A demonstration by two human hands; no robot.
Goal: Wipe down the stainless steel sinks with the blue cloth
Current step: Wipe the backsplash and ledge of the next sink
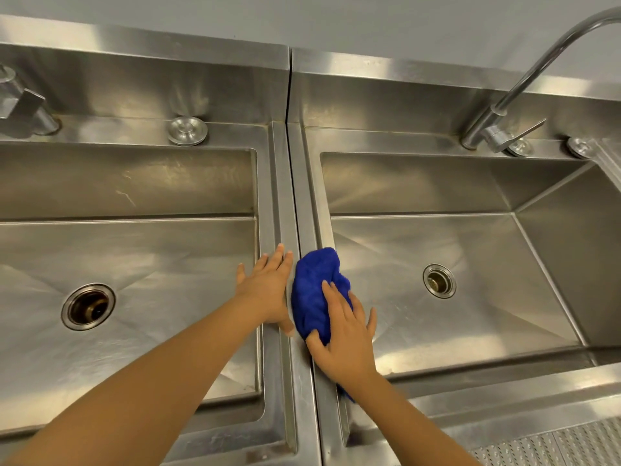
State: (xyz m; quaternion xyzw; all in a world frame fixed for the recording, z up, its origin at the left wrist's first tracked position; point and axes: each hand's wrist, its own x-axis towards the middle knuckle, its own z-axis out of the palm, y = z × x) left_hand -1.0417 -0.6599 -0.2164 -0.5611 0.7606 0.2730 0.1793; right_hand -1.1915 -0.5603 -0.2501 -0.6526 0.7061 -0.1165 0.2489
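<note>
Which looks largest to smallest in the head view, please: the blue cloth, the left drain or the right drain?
1. blue cloth, though partly covered by the right hand.
2. left drain.
3. right drain.
Wide-angle distortion makes the drains' true sizes unsure.

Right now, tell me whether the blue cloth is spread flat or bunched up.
Bunched up. The cloth sits in a crumpled wad under the right hand.
</note>
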